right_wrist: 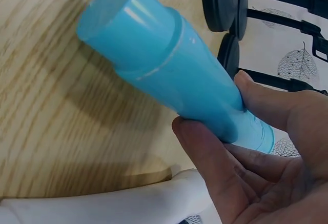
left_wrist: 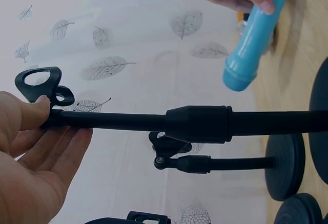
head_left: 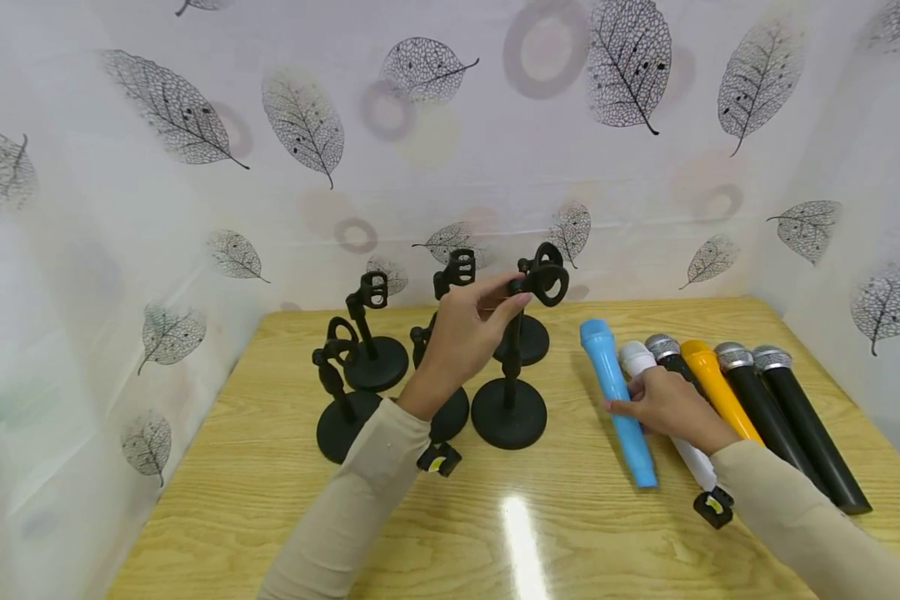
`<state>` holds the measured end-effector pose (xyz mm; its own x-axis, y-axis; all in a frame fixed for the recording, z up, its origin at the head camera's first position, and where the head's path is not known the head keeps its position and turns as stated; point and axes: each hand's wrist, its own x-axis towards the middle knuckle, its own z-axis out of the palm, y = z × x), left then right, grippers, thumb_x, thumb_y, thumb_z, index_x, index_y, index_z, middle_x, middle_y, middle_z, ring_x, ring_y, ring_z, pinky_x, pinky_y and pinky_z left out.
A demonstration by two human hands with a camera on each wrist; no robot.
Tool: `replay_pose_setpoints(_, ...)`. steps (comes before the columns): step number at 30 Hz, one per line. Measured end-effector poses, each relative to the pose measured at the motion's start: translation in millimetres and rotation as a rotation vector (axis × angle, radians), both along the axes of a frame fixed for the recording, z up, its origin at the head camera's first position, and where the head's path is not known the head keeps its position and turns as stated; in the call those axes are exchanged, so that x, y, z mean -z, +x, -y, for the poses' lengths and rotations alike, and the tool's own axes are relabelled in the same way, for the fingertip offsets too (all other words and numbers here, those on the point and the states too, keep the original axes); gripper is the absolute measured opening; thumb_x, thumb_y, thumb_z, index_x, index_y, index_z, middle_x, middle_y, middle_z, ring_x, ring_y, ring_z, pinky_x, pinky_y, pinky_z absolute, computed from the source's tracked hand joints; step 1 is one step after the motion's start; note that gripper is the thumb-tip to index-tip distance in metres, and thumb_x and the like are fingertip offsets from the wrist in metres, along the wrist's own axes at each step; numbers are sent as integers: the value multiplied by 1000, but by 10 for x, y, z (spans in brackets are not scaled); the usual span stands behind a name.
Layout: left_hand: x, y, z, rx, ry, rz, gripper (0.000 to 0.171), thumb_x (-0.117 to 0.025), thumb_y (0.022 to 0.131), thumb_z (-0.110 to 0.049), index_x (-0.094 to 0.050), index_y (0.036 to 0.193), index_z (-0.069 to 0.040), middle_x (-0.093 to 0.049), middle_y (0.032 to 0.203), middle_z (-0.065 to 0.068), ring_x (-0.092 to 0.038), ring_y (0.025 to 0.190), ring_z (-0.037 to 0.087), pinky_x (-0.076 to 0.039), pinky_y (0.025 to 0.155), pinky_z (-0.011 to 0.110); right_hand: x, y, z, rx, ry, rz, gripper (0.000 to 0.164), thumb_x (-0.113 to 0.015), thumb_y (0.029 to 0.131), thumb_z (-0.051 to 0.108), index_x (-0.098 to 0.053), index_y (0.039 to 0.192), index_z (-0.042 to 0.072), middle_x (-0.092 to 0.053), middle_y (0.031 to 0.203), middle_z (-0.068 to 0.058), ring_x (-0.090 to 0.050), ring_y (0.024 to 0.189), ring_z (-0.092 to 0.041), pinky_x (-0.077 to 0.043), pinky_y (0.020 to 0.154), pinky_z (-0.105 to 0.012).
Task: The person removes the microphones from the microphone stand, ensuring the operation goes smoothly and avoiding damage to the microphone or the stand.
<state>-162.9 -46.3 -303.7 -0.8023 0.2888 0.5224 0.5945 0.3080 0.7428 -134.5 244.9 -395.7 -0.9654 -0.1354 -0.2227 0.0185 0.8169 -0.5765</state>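
My left hand (head_left: 468, 329) pinches the top of a black desktop microphone stand (head_left: 510, 414), just below its ring-shaped clip (head_left: 547, 275). The stand's round base rests on the table. In the left wrist view, the thumb lies by the clip (left_wrist: 43, 83) and the other fingers are behind the pole (left_wrist: 113, 120). My right hand (head_left: 671, 404) holds a light blue microphone (head_left: 613, 375) around its middle, between thumb and fingers. A shadow lies under the blue microphone (right_wrist: 148, 55) in the right wrist view. Beside it is a white microphone (head_left: 637, 357), partly hidden by the right hand.
Several more black stands (head_left: 375, 367) stand behind and left of my left hand. To the right lie an orange microphone (head_left: 708, 375) and black microphones (head_left: 802, 408) side by side on the wooden table (head_left: 232, 500). A leaf-patterned sheet (head_left: 457, 192) hangs behind.
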Motion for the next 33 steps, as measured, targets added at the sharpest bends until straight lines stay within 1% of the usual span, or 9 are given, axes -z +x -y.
replay_pose_setpoints(4,1,-1,3,1,3,2,35,-67,100,-22,-68,131,-6,-76,103,5,-72,95,10,-56,86,22,38,-4,2,7,30,0,55,-81,86,41,-67,100,-10,-68,79,-8,-64,62,-17,-54,56,-32)
replay_pose_setpoints(8,-3,4,3,1,7,5,35,-67,100,-22,-68,131,-6,-76,103,5,-72,95,10,-56,86,21,48,-1,13,9,55,-4,58,-82,85,43,-65,101,-11,-66,78,-8,-63,62,-16,-53,56,-32)
replay_pose_setpoints(9,-2,4,2,1,8,5,35,-67,100,-21,-68,131,-6,-76,103,5,-72,95,10,-56,85,21,49,2,18,8,58,-3,57,-82,86,42,-65,100,-10,-65,77,-8,-62,61,-16,-53,56,-32)
replay_pose_setpoints(12,-3,5,1,3,13,2,35,-67,100,-21,-68,131,-6,-76,103,5,-72,95,10,-56,85,21,56,7,32,3,61,-1,48,-81,87,40,-64,92,-5,-62,71,-6,-60,59,-16,-51,55,-32)
replay_pose_setpoints(15,-1,6,0,4,17,-1,34,-67,100,-21,-68,130,-5,-76,103,6,-72,95,10,-56,85,21,78,5,46,-8,64,-1,39,-80,88,37,-64,79,2,-56,62,-2,-57,54,-15,-48,52,-32)
replay_pose_setpoints(19,3,6,-2,4,15,0,34,-67,100,-21,-68,130,-5,-76,103,5,-72,96,11,-56,86,21,111,-6,51,-21,81,-7,39,-79,89,36,-61,70,7,-51,55,1,-53,50,-14,-45,50,-30)
replay_pose_setpoints(24,4,7,-3,8,15,4,34,-67,100,-20,-68,131,-5,-75,103,5,-71,96,11,-56,85,21,128,-6,60,-17,97,2,39,-79,90,36,-60,71,7,-51,56,0,-52,51,-14,-44,49,-29)
replay_pose_setpoints(29,3,14,5,16,19,10,34,-67,100,-21,-67,131,-5,-75,104,5,-71,97,10,-56,85,21,130,-2,71,-20,113,-19,40,-79,89,36,-58,70,8,-47,56,1,-47,51,-14,-40,49,-28)
replay_pose_setpoints(33,22,26,21,28,18,25,37,-67,100,-18,-65,134,-5,-73,113,7,-70,102,13,-56,87,21,130,-8,64,-28,122,-24,39,-79,89,36,-60,71,7,-47,56,1,-48,51,-14,-40,49,-29)
